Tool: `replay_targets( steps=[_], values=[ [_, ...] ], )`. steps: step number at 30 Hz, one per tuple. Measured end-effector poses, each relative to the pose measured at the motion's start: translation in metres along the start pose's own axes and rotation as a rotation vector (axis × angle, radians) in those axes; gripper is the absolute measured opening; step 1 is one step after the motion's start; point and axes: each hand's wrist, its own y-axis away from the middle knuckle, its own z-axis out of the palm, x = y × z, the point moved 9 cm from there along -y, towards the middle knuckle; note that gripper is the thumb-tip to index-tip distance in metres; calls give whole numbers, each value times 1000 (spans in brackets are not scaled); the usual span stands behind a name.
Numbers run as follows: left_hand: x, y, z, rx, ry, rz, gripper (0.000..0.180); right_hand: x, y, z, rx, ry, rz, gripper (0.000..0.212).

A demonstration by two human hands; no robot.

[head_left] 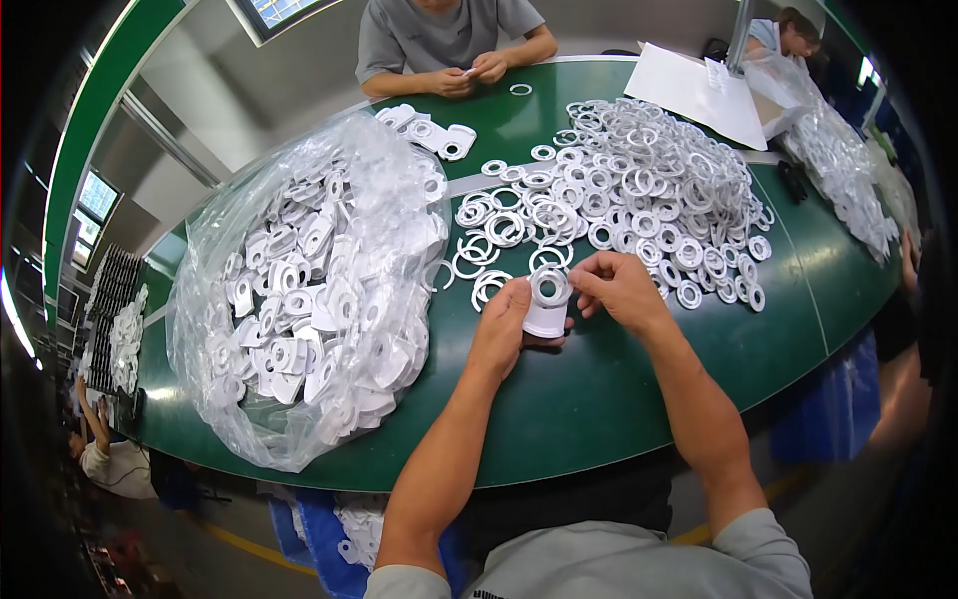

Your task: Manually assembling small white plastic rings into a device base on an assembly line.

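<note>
While clear of table edge (559,474), left fingers (517,294) around white part (545,320); right fingers (587,284): hold unclear.

No text, number or sign is clear enough to read. Small dark lettering (487,595) marks the pale grey shirt (599,559) of the camera's wearer, cut by the lower edge and too small to make out. At upper right, a white slip (717,76) on a white sheet (677,95) shows faint, illegible marks.
</note>
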Motion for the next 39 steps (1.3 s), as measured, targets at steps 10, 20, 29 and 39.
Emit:
replay_targets(
  steps=[10, 20, 29, 39],
  values=[
    [-2, 1, 3, -38, -23, -27, 45, 1, 0, 0, -6, 104, 48, 20],
    [-2, 1, 5, -59, -114, -26, 35, -2, 2, 3, 11, 185, -15, 27],
    [20, 3, 3, 45, -675, 346, 34, -1, 11, 30, -13, 538, -238, 38],
    [29, 8, -5, 138, -589, 422, 38, 2, 7, 37, -232, 181, -29, 24]
  ],
)
